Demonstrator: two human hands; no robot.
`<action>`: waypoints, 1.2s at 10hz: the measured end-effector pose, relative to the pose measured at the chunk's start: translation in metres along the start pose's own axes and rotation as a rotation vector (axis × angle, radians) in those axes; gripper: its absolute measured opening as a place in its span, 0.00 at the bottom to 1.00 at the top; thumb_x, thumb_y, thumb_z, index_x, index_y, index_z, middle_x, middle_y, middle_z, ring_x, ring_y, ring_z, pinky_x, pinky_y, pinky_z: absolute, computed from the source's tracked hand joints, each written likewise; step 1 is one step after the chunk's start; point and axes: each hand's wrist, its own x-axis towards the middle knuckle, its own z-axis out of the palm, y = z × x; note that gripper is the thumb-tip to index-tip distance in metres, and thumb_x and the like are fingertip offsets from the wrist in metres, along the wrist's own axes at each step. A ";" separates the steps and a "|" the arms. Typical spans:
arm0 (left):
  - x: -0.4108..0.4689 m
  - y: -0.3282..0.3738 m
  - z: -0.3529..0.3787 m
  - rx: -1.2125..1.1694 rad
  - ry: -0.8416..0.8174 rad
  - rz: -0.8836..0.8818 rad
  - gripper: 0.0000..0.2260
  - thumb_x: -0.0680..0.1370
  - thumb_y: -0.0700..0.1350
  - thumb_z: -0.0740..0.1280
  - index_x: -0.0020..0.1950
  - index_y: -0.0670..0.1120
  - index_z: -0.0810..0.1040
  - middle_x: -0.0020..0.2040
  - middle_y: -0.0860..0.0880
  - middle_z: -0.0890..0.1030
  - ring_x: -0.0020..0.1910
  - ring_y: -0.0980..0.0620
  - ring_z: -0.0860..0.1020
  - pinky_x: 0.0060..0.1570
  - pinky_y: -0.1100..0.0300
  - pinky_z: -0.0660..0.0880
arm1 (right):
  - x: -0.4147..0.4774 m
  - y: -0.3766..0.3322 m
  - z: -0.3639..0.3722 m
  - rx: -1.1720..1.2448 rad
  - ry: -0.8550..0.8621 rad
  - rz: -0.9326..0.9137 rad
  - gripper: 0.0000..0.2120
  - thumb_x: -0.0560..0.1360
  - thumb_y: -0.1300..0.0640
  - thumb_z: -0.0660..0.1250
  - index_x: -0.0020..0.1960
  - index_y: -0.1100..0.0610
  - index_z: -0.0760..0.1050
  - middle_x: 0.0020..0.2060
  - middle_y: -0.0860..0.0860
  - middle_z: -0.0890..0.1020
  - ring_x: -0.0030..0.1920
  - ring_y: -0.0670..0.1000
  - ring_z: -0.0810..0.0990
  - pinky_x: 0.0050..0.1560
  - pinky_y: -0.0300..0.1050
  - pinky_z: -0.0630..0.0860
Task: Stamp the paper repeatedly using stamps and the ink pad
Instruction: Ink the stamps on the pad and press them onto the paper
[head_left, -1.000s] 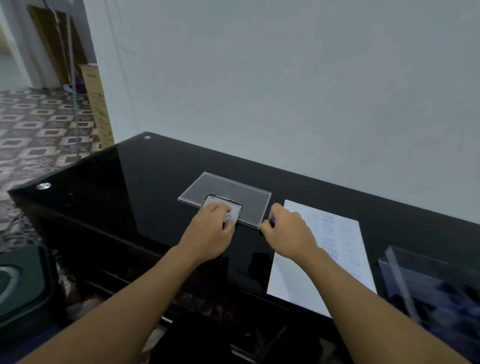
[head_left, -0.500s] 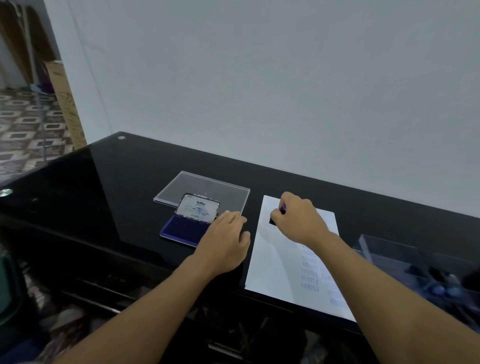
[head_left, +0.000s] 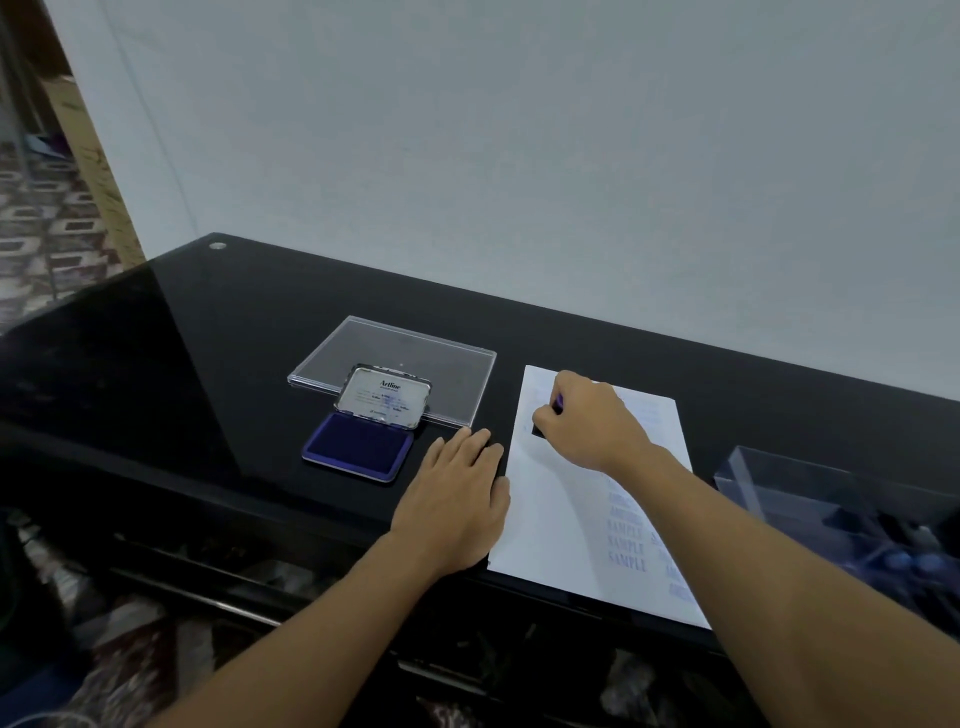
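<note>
Pinched in my right hand (head_left: 587, 423), fingers curled round it, the stamp (head_left: 540, 429) sits on the paper (head_left: 550, 519) near its far left corner. Blank paper runs toward me from the grip; the open ink pad (head_left: 358, 448) lies to its left, nearer my flat left hand (head_left: 457, 499).

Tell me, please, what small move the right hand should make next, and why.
Probably lift the stamp straight up. The right hand pinches it with its dark base seemingly flat on the paper, near the upper left corner, and the left hand lies flat at the paper's left edge, so a vertical lift should avoid smearing.
</note>
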 end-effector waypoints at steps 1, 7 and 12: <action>0.000 0.000 0.001 0.005 -0.001 -0.002 0.23 0.84 0.52 0.50 0.79 0.48 0.60 0.81 0.50 0.56 0.80 0.51 0.49 0.79 0.51 0.45 | 0.005 0.000 0.007 -0.002 -0.016 0.000 0.11 0.78 0.54 0.64 0.39 0.54 0.65 0.36 0.52 0.76 0.33 0.51 0.72 0.35 0.47 0.72; -0.001 -0.001 0.001 0.015 0.014 -0.003 0.23 0.84 0.52 0.50 0.78 0.48 0.60 0.80 0.50 0.56 0.80 0.52 0.49 0.79 0.52 0.45 | 0.018 -0.003 0.036 -0.105 -0.012 -0.026 0.07 0.80 0.54 0.61 0.46 0.56 0.67 0.36 0.54 0.76 0.35 0.52 0.75 0.36 0.49 0.75; -0.002 0.003 -0.001 0.069 -0.028 -0.018 0.24 0.85 0.53 0.48 0.80 0.49 0.55 0.81 0.50 0.52 0.80 0.52 0.46 0.79 0.51 0.43 | 0.020 -0.001 0.042 -0.095 -0.025 -0.039 0.05 0.81 0.54 0.61 0.48 0.53 0.66 0.36 0.51 0.75 0.34 0.52 0.77 0.40 0.47 0.80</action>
